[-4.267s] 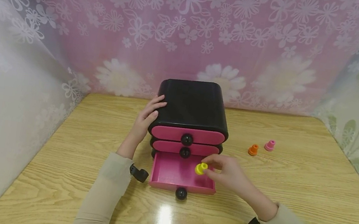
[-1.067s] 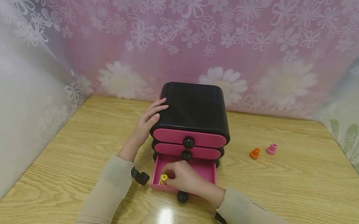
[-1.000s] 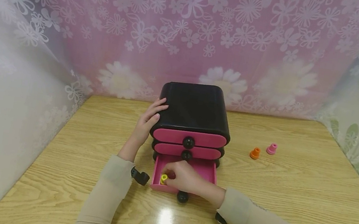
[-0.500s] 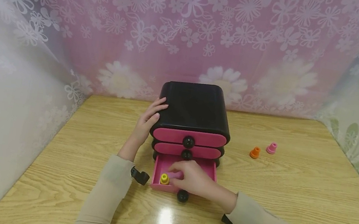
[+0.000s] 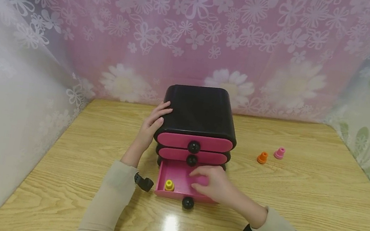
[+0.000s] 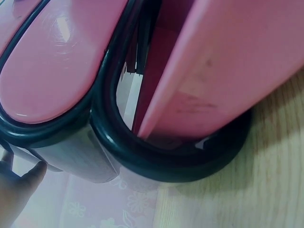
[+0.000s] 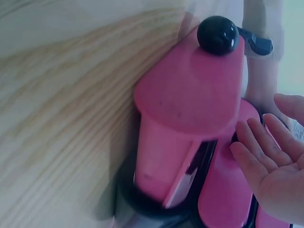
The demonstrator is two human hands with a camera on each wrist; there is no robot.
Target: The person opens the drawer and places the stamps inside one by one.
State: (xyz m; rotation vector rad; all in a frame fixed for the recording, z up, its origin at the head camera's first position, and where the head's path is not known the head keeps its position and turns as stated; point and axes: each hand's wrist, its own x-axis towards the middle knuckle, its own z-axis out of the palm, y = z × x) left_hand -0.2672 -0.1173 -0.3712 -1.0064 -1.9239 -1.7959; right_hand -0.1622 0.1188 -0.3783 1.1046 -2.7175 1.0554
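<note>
A black cabinet with pink drawer fronts and round black knobs stands mid-table. Its bottom drawer is pulled out. In that drawer's front left corner stands a small yellow stepped peg. My left hand rests on the cabinet's left side, fingers extended over the top edge. Above the drawer's right half hovers my right hand, its thumb and fingers spread apart with nothing between them. The right wrist view also shows the right hand with relaxed fingers beside the drawer fronts.
To the right of the cabinet, an orange peg and a pink peg stand on the wooden table. A flowered pink curtain hangs behind the table. Pale cloth hangs along both sides.
The yellow peg went from my right hand into the drawer's front left corner. My right hand has let go and drawn back to the right. The left hand keeps its place.
</note>
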